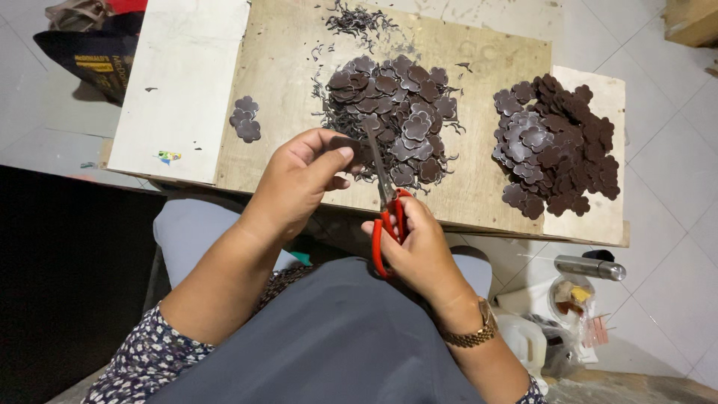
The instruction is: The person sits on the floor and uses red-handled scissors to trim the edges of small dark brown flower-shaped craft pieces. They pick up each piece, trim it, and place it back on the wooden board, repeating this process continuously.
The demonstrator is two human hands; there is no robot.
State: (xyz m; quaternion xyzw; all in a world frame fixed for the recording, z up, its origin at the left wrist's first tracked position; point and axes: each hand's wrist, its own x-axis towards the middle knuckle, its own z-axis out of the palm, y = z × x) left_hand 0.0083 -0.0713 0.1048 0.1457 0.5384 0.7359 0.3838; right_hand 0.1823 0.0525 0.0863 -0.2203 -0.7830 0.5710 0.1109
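The left hand (299,176) is pinching a small dark brown piece (350,147) between thumb and fingers, holding it at the blades of the red-handled scissors (387,209). The right hand (419,243) is gripping those scissors, fingers closed through the red loops, blades pointing toward 12 o'clock. Whether the blades are parted or shut is hard to make out, since the dark piece is covering them.

Both hands are working just off the near edge of the plywood board (284,67), over the lap. At 12 o'clock from the hands a heap of brown flower-shaped cutouts (396,112) is lying among thin curled trimmings (359,19). At 2 o'clock a second, larger pile (557,142) is sitting close to the board's right edge, nearly reaching it. At 10 o'clock a small stack of three or four cutouts (244,120) is resting alone, with bare wood around it and a white panel (183,82) running out to the left.

A wristwatch (471,333) is circling the right wrist. At 4 o'clock, on the tiled floor, a metal flask (591,267) and some bagged items are lying partly cut off and too cluttered to tell apart.
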